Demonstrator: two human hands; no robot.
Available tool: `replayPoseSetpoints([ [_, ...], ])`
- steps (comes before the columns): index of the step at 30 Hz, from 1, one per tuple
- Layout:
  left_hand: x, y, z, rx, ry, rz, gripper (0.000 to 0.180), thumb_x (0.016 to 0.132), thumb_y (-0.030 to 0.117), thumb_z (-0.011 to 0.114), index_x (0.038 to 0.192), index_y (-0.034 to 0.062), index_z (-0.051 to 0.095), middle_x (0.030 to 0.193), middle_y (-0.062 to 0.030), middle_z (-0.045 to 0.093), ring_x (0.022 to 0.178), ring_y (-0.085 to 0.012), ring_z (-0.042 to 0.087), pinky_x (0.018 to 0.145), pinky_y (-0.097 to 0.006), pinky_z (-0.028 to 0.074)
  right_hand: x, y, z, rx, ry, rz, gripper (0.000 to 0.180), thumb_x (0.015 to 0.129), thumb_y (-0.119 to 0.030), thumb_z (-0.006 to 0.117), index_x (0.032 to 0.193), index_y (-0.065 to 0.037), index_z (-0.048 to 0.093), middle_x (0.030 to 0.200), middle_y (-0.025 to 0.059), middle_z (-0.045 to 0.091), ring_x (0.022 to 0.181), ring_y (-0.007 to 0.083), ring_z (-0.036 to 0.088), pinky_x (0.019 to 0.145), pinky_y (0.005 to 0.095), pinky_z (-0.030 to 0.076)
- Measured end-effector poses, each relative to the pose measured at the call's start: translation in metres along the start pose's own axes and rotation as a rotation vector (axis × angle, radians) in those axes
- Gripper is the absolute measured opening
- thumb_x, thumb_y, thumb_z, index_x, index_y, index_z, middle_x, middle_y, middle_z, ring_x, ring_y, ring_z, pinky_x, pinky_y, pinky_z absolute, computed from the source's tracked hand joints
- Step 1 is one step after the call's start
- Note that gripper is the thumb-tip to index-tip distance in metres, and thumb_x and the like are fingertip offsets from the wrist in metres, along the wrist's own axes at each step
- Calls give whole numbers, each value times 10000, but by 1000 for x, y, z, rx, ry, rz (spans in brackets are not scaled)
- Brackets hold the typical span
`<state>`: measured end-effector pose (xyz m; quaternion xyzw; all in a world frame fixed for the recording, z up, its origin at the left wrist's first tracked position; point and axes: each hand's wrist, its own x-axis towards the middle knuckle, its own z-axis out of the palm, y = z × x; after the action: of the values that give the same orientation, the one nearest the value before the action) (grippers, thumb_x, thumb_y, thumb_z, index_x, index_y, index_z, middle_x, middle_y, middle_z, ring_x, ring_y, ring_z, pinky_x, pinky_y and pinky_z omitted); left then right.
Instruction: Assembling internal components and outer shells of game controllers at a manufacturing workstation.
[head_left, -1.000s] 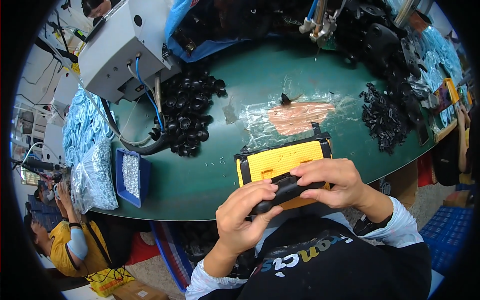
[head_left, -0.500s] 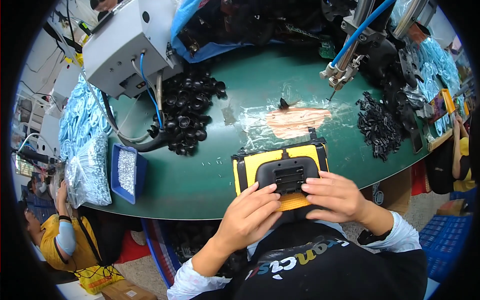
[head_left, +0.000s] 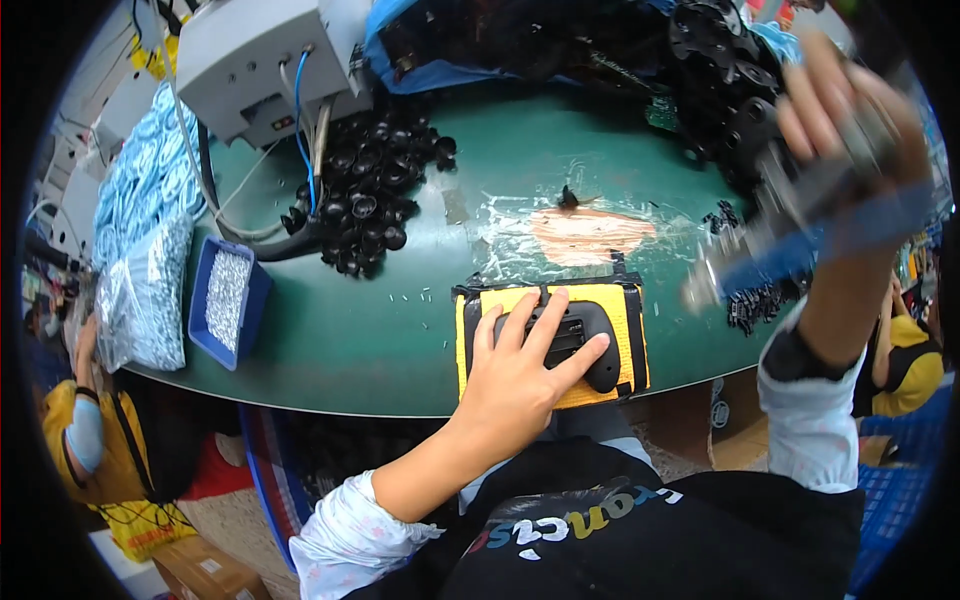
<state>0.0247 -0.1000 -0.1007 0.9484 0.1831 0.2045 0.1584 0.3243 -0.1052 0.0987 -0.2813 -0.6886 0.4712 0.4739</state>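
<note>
A black game controller [head_left: 601, 345] lies back up on a yellow pad [head_left: 629, 335] with black taped edges, at the near edge of the green table. My left hand [head_left: 515, 375] rests on the controller with fingers spread, covering much of its left and middle; part of its battery bay shows between the fingers. Up at the right, my right hand [head_left: 850, 110] is closed around a metal screwdriver [head_left: 722, 262] with a blue hose. Hand and tool are smeared by motion, and the tool's tip stands apart from the controller, to its upper right.
Black round caps [head_left: 365, 205] are heaped at left, below a grey machine [head_left: 265, 75]. A blue bin [head_left: 252, 310] of small silvery parts stands beside a bag of pale blue pieces [head_left: 150, 295]. Small black parts [head_left: 745, 310] lie at right, partly behind the tool. Co-workers sit on both sides.
My right hand has left the controller, risen to the right and taken hold of the screwdriver, which has swung nearer. My left hand has spread over the controller.
</note>
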Motion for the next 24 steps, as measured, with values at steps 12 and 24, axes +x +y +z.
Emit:
replayPoseSetpoints([
  [12,-5,-4,3,-101,46,-4,616,688,-1,672,1259,231,657,1454,-224,430,1246,-425,460,976,-580,354,-45,-4,121,-170,391,-60,188,904,-133,655,747,-71,573,609,-45,589,496,37,588,558,131,544],
  [24,-4,-3,5,-113,41,-12,561,724,19,653,1242,234,671,1458,-225,431,1263,-417,459,976,-580,354,-37,20,135,-228,349,-189,220,887,-146,666,704,-90,558,649,-16,644,518,36,604,577,128,547],
])
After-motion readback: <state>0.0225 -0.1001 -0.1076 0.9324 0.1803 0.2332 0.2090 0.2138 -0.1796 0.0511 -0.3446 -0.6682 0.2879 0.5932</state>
